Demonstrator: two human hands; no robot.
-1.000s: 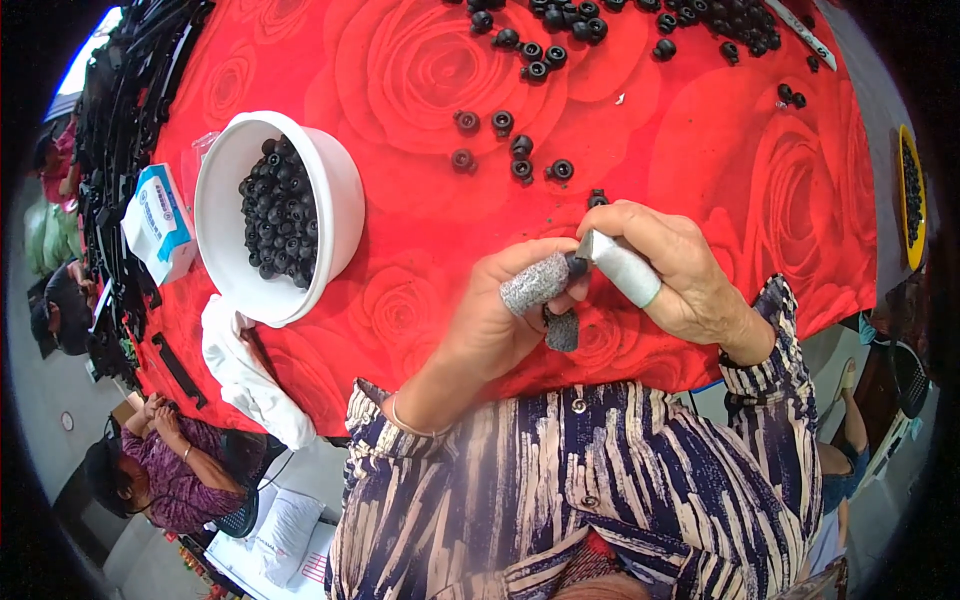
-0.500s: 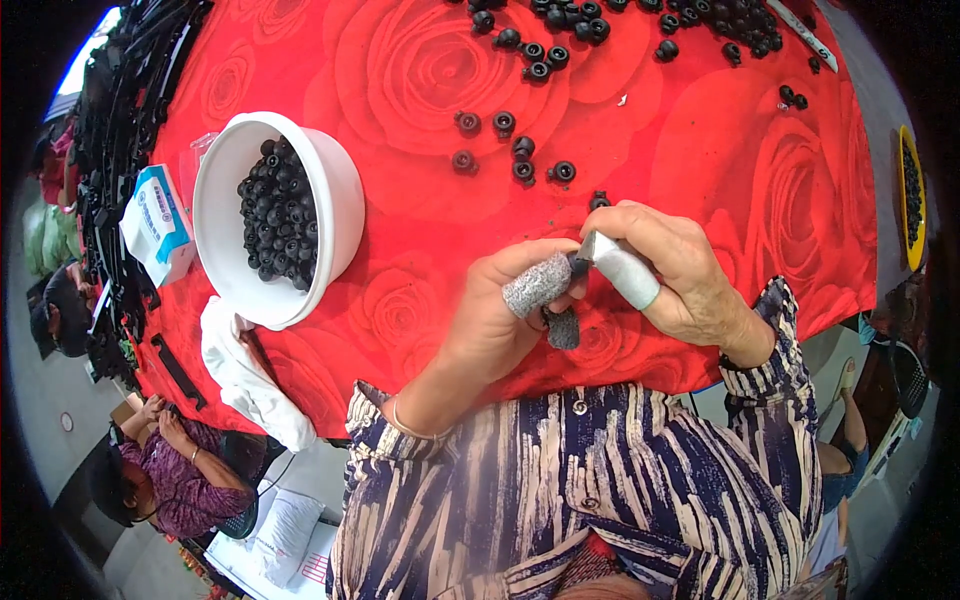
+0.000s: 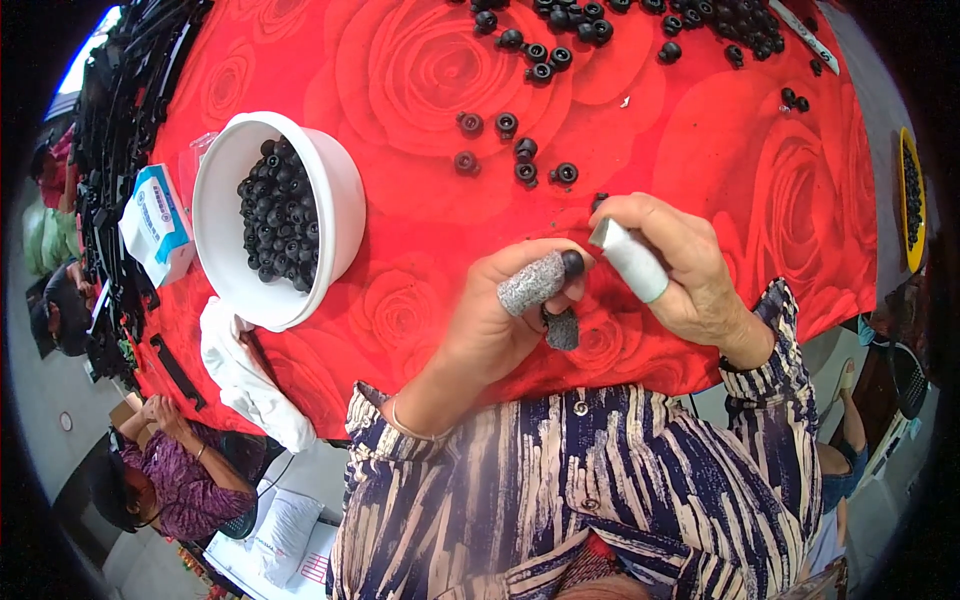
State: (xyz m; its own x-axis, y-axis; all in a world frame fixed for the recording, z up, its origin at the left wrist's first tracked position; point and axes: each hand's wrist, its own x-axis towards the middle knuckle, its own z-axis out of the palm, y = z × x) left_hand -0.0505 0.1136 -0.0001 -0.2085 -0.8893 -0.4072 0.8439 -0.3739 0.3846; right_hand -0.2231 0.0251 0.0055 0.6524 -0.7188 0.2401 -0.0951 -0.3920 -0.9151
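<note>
My left hand [image 3: 492, 312], with grey speckled finger sleeves on it, pinches a small round black part [image 3: 573, 264] at the thumb tip. Just to its right, my right hand [image 3: 692, 272] is closed, its thumb covered by a pale sleeve [image 3: 638, 268]. A small grey blade-like piece [image 3: 600, 233] pokes out at that thumb's tip; most of it is hidden. The hands are slightly apart over the red rose-patterned tablecloth [image 3: 420, 225]. Beyond my right fingers lies another black part [image 3: 600, 200], partly covered.
A white bowl [image 3: 345, 195] of black parts stands left, beside a blue-and-white packet [image 3: 158, 225] and a white cloth [image 3: 250, 380]. Loose black parts [image 3: 566, 173] lie ahead, with a larger pile [image 3: 720, 20] at the far right. Another person [image 3: 190, 470] sits at lower left.
My right hand has drawn back a little to the right, away from the left one. The black part's rounded end now shows more clearly at my left thumb.
</note>
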